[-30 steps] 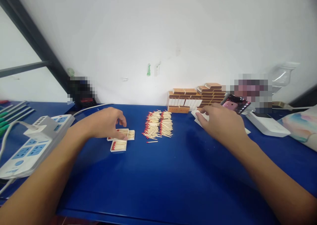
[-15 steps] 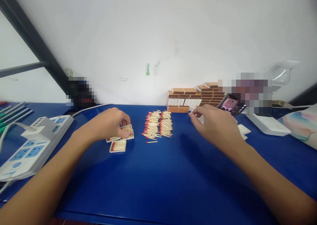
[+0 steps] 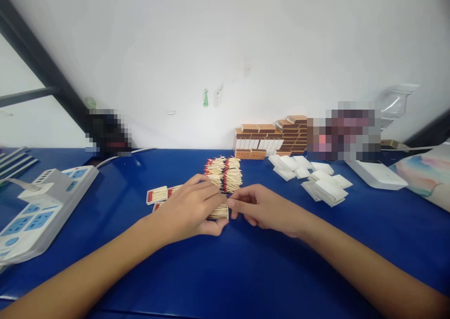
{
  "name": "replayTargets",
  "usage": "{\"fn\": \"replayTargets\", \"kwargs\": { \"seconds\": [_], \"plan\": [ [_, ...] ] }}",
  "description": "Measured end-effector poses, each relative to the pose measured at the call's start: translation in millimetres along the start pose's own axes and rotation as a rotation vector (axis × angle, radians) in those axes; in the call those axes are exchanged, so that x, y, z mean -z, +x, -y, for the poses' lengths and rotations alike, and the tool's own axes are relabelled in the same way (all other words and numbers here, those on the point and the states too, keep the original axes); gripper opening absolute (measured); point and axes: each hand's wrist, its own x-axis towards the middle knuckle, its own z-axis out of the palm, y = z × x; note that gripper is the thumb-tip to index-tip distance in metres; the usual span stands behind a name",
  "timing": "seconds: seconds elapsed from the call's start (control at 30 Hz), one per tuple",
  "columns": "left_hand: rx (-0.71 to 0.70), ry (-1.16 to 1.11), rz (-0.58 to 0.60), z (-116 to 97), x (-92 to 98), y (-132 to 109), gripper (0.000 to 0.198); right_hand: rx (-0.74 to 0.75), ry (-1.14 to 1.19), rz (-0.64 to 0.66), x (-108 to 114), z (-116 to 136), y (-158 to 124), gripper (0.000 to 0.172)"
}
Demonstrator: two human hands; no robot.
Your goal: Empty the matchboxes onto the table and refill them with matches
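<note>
My left hand (image 3: 195,206) is closed over a matchbox tray (image 3: 221,211) full of matches, its thumb at the near edge and fingers across the far side. Close by on the right, my right hand (image 3: 263,210) has its thumb and forefinger together at the tray's right end; whether anything is between them is hidden. More filled matchbox trays (image 3: 157,195) lie left of my left hand, some partly covered by it. Just beyond my hands are two heaped rows of loose red-tipped matches (image 3: 232,174), the left row partly hidden.
Brown matchboxes (image 3: 293,136) are stacked against the wall. White tray-like pieces (image 3: 330,190) lie scattered at the right, near a white flat box (image 3: 378,174). A power strip (image 3: 45,211) with a plugged-in charger occupies the left side of the blue table (image 3: 239,272).
My left hand has moved right and closer, now on a filled tray in front of the match rows. My right hand has come left to meet it, uncovering the white pieces.
</note>
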Motion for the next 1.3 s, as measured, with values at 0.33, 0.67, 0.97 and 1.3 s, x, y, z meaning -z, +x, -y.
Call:
{"fn": "replayTargets", "kwargs": {
  "seconds": [0.33, 0.67, 0.97, 1.3],
  "plan": [
    [-0.056, -0.007, -0.055, -3.3, -4.5, 1.6, 0.015, -0.030, 0.051, 0.048, 2.6, 3.1, -1.6, 0.025],
    [-0.029, -0.045, -0.019, 0.7, -6.6, -3.9, 0.039, 0.013, -0.101, -0.019, 12.3, 2.7, -3.1, 0.023],
    [0.036, -0.053, -0.005, 8.7, -10.5, -8.3, 0.032, 0.098, -0.163, -0.025, 20.4, 1.4, -2.5, 0.039],
    [0.096, -0.034, -0.077, 4.4, -6.5, -3.2, 0.067, 0.134, -0.208, -0.090, 25.7, -2.9, -1.5, 0.043]
  ]
}}
